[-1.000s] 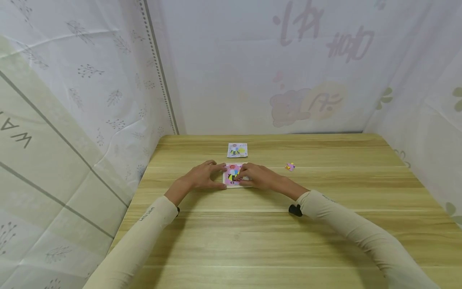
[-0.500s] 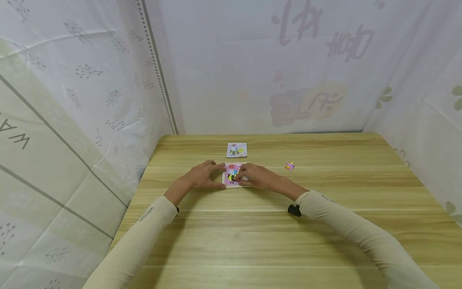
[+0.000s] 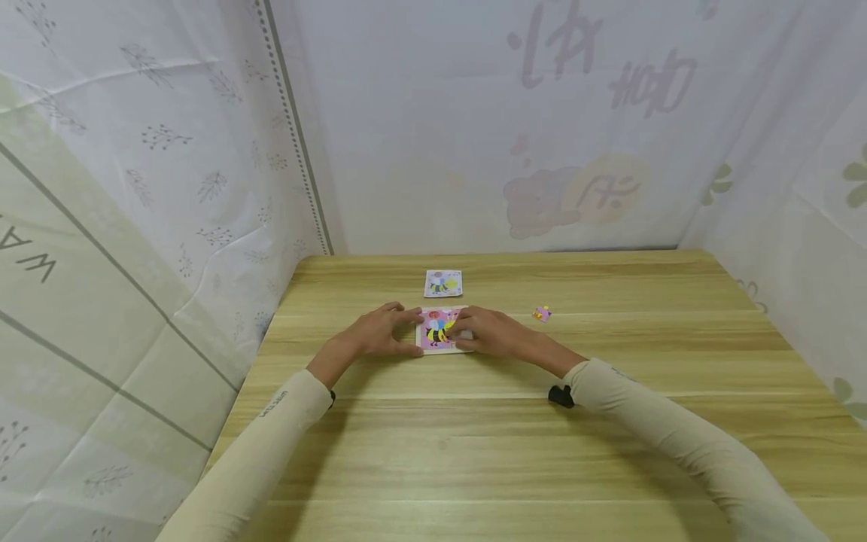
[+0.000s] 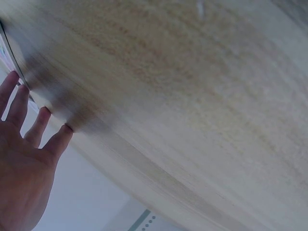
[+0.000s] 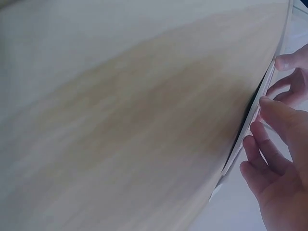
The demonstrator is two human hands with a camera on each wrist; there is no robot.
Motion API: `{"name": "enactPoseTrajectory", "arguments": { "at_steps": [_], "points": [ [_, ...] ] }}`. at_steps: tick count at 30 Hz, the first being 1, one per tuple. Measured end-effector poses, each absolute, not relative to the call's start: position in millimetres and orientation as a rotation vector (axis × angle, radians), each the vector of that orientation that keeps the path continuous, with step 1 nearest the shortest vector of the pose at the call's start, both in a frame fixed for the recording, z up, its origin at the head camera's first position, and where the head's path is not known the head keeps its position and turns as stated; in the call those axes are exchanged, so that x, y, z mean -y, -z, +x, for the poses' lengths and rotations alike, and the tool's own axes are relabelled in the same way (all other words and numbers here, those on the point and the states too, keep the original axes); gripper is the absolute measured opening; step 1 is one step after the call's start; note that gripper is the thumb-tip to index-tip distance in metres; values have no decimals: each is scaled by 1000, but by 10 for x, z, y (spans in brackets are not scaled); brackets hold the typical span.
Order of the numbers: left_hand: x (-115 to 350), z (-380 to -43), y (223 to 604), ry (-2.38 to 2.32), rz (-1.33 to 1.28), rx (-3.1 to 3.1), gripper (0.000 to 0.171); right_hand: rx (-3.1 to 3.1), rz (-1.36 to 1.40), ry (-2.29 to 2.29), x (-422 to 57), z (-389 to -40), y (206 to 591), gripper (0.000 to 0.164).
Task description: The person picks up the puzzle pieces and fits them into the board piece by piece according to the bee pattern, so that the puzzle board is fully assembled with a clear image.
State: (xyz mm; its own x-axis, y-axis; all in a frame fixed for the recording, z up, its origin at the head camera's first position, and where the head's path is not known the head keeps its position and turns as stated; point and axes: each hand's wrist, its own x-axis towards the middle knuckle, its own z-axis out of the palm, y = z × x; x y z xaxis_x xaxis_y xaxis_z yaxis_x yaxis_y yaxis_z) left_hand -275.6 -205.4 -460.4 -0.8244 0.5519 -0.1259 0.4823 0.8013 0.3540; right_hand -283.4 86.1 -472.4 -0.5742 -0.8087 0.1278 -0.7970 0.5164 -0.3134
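A small bee jigsaw puzzle (image 3: pixel 436 336) lies in its pale-edged board on the table. My left hand (image 3: pixel 381 331) is at the board's left side, with thumb and index finger spread to its two left corners. In the left wrist view, the fingers (image 4: pixel 18 108) of that hand look fairly straight. Over the right part of the puzzle, my right hand (image 3: pixel 497 333) has its bent fingertips on the picture, covering some of it. Whether they pinch a piece or only press is hidden. A loose puzzle piece (image 3: pixel 542 314), pink with yellow and orange, lies to the right.
Behind the board lies a paler bee picture card (image 3: pixel 443 284). The wood-grain table (image 3: pixel 440 444) ends at a back edge, where a printed cloth (image 3: pixel 420 150) hangs. More cloth stands along the left and right sides.
My right hand's fingertips have shifted slightly right and up over the puzzle, showing more of the bee. The left hand keeps its place, and the loose piece stays put.
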Motion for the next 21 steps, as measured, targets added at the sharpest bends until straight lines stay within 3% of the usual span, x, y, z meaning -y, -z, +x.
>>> {"name": "enactPoseTrajectory", "arguments": {
  "at_steps": [21],
  "points": [
    [2076,-2756,4625,-481,833,-2766,78,-2797,-1260,431,-1365,-2861,4688,27]
  ]
}}
